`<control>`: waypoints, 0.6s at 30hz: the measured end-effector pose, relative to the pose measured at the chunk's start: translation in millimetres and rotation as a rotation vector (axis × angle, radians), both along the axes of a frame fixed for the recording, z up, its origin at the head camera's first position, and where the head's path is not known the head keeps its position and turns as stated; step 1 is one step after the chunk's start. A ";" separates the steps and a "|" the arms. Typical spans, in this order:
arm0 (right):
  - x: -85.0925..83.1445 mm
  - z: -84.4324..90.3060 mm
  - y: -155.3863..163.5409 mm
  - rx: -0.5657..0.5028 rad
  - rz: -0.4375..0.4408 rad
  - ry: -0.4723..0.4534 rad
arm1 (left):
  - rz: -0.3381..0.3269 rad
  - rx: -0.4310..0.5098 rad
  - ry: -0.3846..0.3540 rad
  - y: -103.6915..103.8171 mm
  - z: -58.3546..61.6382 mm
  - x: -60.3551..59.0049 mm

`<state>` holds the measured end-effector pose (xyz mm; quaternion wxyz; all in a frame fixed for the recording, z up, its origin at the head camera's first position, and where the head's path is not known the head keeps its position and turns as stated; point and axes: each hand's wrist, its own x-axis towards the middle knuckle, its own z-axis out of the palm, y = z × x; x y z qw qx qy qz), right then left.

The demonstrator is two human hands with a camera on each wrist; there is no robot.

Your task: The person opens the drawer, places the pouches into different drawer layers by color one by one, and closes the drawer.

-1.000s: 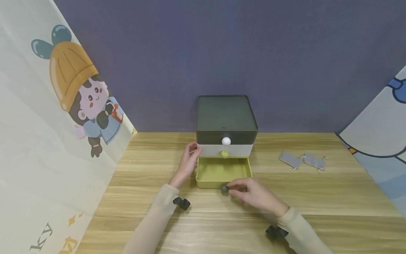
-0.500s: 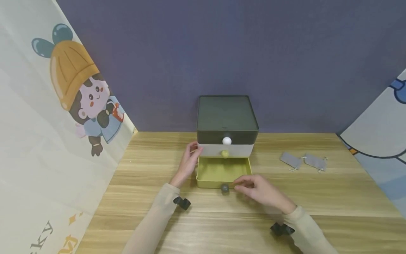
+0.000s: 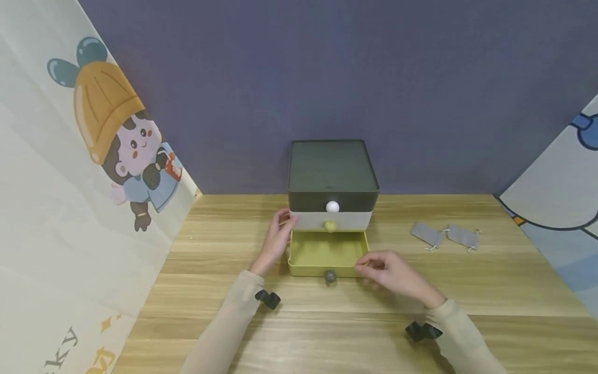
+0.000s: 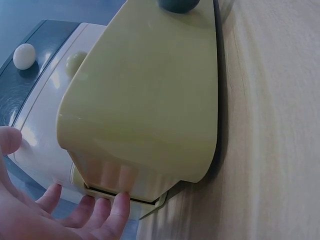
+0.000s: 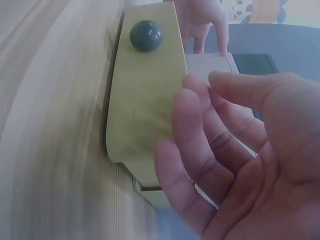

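Bottom drawer (image 3: pixel 327 253) of the organiser (image 3: pixel 333 184) stands pulled out, bench centre; nothing seen inside. Left hand (image 3: pixel 276 240) braces the organiser's side at 9 o'clock, fingers straight. Right hand (image 3: pixel 391 270) hovers off the drawer's near-right corner, fingers loosely curled, holding nothing, apart from the knob (image 3: pixel 330 276). Judged: opening step done; next likely needs the grey pouches (image 3: pixel 445 236) at 3 o'clock. Wood-grain bench (image 3: pixel 467 291); purple wall (image 3: pixel 374 78), cartoon panels beside it.
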<state>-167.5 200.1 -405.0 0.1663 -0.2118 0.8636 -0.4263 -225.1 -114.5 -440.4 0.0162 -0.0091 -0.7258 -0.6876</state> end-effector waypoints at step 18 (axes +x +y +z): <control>-10.1 -4.5 21.4 -0.028 -0.117 -0.036 | -0.004 0.005 0.010 0.2 -1.4 -0.9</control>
